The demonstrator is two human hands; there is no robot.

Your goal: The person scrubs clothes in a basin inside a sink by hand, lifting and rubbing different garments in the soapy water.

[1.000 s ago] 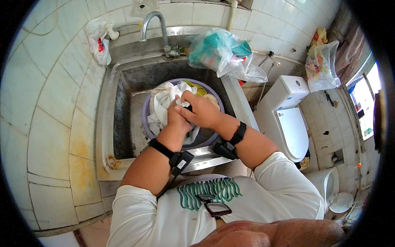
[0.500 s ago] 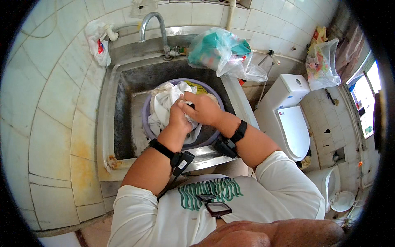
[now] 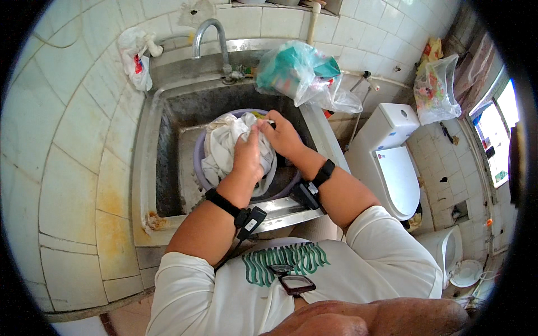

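Both hands are closed on a white cloth (image 3: 219, 150) bunched up in a round purple basin (image 3: 199, 163). My left hand (image 3: 248, 158) grips it from the near side, its thumb pointing up. Just right of it and slightly farther away, my right hand (image 3: 283, 137) pinches a part of the same cloth between thumb and fingers. A fold of the cloth hangs below the hands inside the basin. A little yellow fabric shows behind the cloth, mostly covered. The exact kind of garment cannot be made out.
The basin stands in a steel sink (image 3: 147, 168) under a curved faucet (image 3: 210, 23). On the sink's far right corner lies a clear plastic bag (image 3: 297, 75) with a teal bag inside. A white toilet (image 3: 397, 176) is to the right. Another plastic bag (image 3: 437, 89) hangs beyond it.
My right hand has moved a little farther away and drawn slightly apart from the left one. The cloth has shifted with the hands and now covers more of the yellow fabric.
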